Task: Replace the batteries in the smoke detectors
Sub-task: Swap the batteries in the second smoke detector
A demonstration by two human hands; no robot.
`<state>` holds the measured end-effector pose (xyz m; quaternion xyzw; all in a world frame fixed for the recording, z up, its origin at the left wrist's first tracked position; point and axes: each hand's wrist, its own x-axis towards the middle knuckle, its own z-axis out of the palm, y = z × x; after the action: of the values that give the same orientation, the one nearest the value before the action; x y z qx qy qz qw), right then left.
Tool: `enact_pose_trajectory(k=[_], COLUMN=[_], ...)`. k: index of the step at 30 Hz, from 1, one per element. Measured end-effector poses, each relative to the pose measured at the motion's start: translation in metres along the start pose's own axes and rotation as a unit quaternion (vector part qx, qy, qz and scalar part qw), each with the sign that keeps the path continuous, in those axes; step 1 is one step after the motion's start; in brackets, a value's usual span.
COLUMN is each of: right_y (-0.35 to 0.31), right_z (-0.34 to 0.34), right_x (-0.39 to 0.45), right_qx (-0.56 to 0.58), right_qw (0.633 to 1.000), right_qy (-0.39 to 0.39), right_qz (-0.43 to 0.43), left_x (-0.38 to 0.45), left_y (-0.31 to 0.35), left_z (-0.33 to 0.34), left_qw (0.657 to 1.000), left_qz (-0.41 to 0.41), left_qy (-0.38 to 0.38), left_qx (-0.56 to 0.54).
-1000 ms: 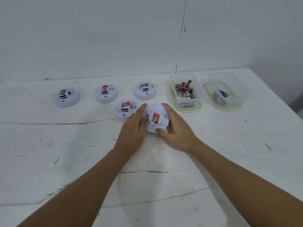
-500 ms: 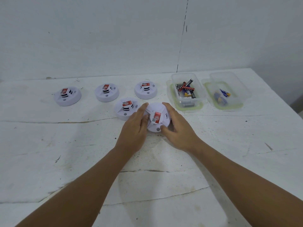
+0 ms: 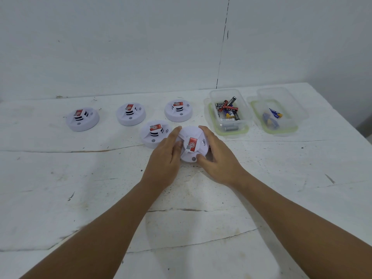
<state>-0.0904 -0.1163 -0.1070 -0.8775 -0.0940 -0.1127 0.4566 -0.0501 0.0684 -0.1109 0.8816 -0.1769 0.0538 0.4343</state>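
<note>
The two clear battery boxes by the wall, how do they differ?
The left box holds a jumbled pile of batteries, red, black and blue; the right box holds only a few blue and yellow ones. The left box sits nearest the smoke detector gripped by both hands; the right box lies farther off. Both are clear, open-topped, green-rimmed and rest on the white table.

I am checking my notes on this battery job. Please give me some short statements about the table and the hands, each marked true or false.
1. Five round white plastic smoke detectors lie on the white table. True.
2. Both hands hold one detector. True: left hand, right hand.
3. The detector held is at the far left. False: it is the rightmost one.
4. Both clear plastic boxes are empty. False: the left box and right box hold batteries.
</note>
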Motion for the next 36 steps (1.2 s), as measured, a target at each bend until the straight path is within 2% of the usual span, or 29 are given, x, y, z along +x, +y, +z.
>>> enact_pose_trajectory(k=[36], right_y=[-0.0037], right_z=[-0.0003], right_x=[-0.0022], right_qx=[-0.004], right_qw=[1.0], right_qy=[0.001], right_qz=[0.007], left_x=[-0.0011], left_y=[0.0008], left_z=[-0.0001], left_qw=[1.0], left_qz=[0.001], left_qy=[-0.002], left_qx=[0.003])
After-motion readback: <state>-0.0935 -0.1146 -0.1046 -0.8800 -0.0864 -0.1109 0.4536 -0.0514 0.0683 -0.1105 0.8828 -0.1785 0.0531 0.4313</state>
